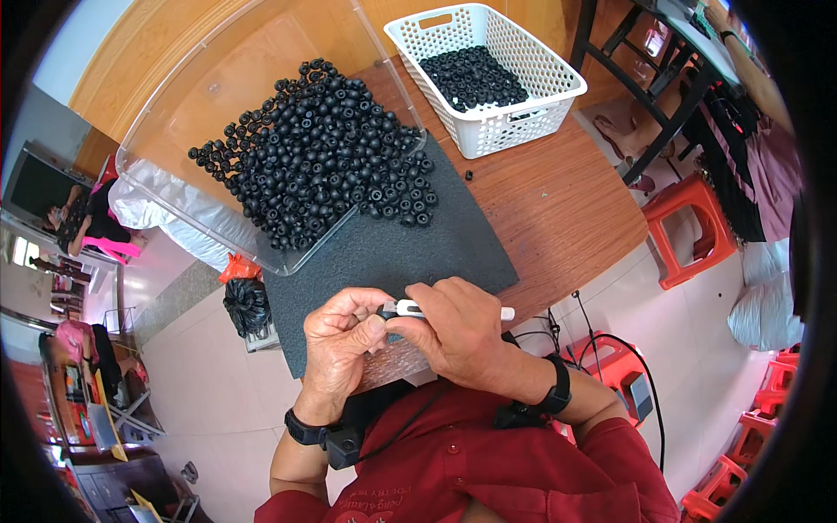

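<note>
Black and rounded, one small piece (384,311) sits in the left hand's grip (338,340), pinched between thumb and fingers over the mat's (405,261) near edge. Beside it, the right hand (460,336) has its grip closed around a white tool (408,308), tip at the piece. Toward the mat's far side, a clear bin (179,202) surrounds most of a black heap (305,157); beyond its far right corner stands a white basket (475,144).

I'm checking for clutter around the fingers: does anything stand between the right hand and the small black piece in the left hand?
Nothing loose is visible between the right hand and the black piece pinched by the left hand; only the white tool the right hand holds points at it.
</note>
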Motion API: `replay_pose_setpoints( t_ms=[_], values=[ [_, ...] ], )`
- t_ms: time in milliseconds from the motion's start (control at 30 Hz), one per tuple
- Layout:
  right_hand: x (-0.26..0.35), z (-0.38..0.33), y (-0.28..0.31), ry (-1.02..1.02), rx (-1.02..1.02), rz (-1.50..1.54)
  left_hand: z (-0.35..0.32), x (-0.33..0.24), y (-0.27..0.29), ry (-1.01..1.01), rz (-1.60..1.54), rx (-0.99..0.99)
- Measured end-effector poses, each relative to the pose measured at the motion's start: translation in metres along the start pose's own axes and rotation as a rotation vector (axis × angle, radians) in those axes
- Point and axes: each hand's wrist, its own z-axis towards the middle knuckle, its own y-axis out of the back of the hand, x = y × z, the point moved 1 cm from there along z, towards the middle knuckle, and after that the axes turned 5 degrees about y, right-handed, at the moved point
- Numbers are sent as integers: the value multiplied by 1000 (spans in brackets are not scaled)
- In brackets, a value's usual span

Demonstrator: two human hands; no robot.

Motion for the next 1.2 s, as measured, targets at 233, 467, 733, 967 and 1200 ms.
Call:
replay_pose_setpoints(
  t_ms=[233,467,733,967,1200],
  values=[
    [1,0,2,3,-32,-3,-1,1,0,-14,-14,-8],
    [1,-2,1,9,-23,-11,0,6,1,-5,-78,-2],
    [1,-5,-1,20,-47,-25,0,13,-1,10,-174,1],
    [1,-4,0,56,-38,-66,0,15,-2,-63,-173,-1],
    [2,-10,1,114,21,-108,-3,18,-6,-1,-233,-41]
  ],
)
